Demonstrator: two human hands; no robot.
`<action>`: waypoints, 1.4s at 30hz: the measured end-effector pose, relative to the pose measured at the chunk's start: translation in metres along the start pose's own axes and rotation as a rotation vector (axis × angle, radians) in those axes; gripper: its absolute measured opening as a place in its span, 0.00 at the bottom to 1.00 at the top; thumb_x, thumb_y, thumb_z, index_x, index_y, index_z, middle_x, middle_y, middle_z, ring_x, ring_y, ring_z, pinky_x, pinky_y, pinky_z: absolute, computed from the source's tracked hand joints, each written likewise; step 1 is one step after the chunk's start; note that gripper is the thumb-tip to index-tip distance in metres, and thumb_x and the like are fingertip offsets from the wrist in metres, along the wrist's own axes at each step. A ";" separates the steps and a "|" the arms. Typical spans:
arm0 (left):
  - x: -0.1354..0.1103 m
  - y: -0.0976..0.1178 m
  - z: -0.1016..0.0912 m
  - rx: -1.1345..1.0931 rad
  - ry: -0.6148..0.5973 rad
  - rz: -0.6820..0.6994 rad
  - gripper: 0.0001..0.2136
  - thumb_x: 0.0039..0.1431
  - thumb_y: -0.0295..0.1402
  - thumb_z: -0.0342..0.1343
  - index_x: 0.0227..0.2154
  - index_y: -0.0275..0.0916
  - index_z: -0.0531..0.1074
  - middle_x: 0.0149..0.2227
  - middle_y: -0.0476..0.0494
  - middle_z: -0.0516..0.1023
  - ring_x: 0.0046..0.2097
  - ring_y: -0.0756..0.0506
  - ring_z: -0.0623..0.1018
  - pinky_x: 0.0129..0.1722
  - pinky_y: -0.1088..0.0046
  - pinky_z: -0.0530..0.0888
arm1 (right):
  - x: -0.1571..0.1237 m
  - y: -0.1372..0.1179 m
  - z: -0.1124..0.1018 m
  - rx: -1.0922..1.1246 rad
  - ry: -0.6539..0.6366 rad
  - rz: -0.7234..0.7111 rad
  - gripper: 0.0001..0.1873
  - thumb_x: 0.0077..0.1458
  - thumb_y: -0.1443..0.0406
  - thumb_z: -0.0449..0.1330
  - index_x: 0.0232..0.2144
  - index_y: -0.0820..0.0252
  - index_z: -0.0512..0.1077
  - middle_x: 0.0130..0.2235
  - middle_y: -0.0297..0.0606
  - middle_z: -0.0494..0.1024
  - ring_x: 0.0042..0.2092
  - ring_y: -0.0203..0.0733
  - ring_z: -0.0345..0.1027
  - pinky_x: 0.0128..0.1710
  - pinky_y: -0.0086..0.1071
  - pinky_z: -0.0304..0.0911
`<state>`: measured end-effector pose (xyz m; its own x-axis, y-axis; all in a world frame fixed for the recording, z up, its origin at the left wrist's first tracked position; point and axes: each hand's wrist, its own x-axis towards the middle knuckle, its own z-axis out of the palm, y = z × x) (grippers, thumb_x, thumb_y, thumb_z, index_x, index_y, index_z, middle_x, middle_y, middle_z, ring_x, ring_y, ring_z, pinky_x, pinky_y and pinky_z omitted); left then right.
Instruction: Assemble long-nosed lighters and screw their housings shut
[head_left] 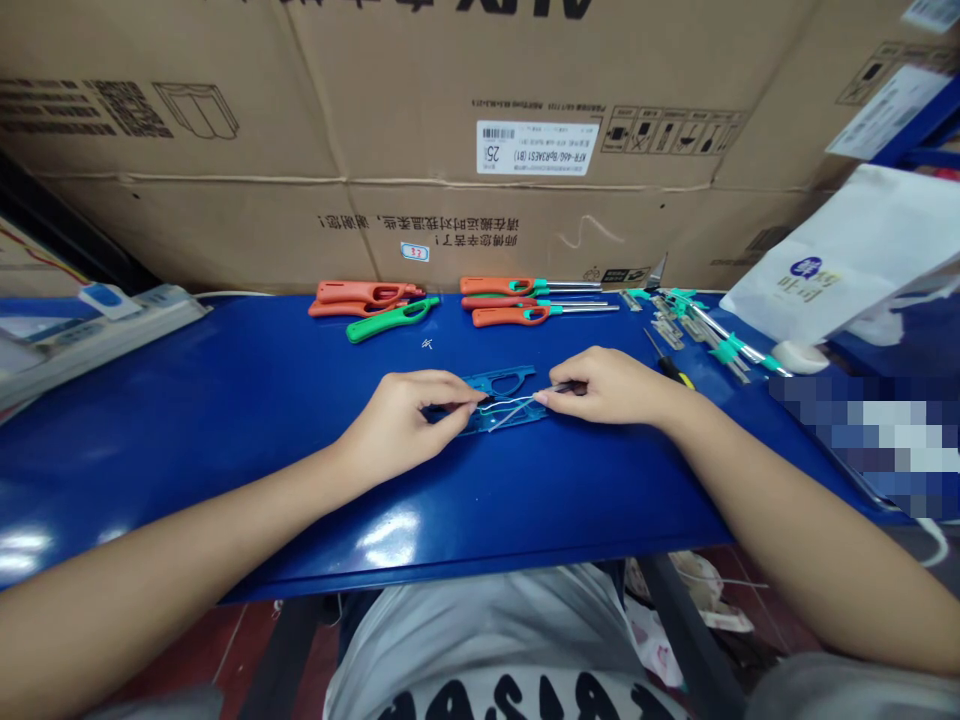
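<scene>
Both hands are at work over the middle of the bench [300, 530], set apart from each other with a narrow gap between their fingertips. The left hand [405, 415] comes in from the left, thumb and forefinger pinched on a small dark part [484, 398]. The right hand [604, 385] has its fingers closed around a slim dark rod [574, 387]. A white wire [510, 402] runs across the gap between the 2 hands, and a thin clear strip [502, 420] slants from the right fingertips toward the near left. Whether the wire and strip belong to 1 assembly is too small to tell.

Directly beneath lies the blue casing [511, 379], flat on the bench, with a looped opening on its far side. The left fingers cover its left end, so I cannot tell whether they touch it.

The step in hand looks like handling the small inner parts and the wire over the casing. To my judgement, the next move calls for a light, steady pinch at both ends, with the wire kept free of kinks and the strip clear of the casing's edges.

Farther off, orange lighters [510, 317] with metal tubes lie just beyond the casing, and a green handle [386, 320] lies to their left. At the right, a screwdriver [679, 370] rests near the right wrist, beside loose clear parts [667, 325].
</scene>
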<state>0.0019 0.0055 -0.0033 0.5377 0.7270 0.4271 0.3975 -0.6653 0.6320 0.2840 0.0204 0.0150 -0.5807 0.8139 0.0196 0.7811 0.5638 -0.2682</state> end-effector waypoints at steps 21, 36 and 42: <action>0.002 0.001 0.001 -0.055 0.012 -0.205 0.08 0.59 0.35 0.62 0.37 0.39 0.83 0.38 0.45 0.85 0.36 0.46 0.81 0.36 0.73 0.77 | 0.001 -0.006 0.003 -0.022 -0.033 0.075 0.28 0.62 0.46 0.53 0.18 0.58 0.61 0.19 0.30 0.64 0.23 0.34 0.54 0.26 0.32 0.42; 0.001 -0.005 0.003 -0.073 -0.010 -0.239 0.07 0.57 0.34 0.63 0.37 0.40 0.83 0.34 0.48 0.85 0.31 0.50 0.79 0.32 0.76 0.75 | 0.000 -0.006 -0.002 -0.039 -0.142 0.050 0.28 0.63 0.46 0.52 0.19 0.58 0.62 0.19 0.30 0.64 0.23 0.33 0.52 0.26 0.32 0.41; 0.001 -0.006 0.004 -0.039 -0.049 -0.187 0.07 0.58 0.32 0.62 0.38 0.40 0.83 0.34 0.48 0.85 0.31 0.50 0.78 0.32 0.77 0.74 | -0.001 -0.004 -0.002 -0.065 -0.170 0.045 0.28 0.63 0.45 0.51 0.20 0.58 0.62 0.20 0.31 0.66 0.23 0.34 0.54 0.27 0.32 0.41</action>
<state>0.0027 0.0098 -0.0094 0.4934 0.8274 0.2684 0.4655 -0.5118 0.7221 0.2819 0.0174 0.0177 -0.5713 0.8058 -0.1558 0.8169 0.5400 -0.2027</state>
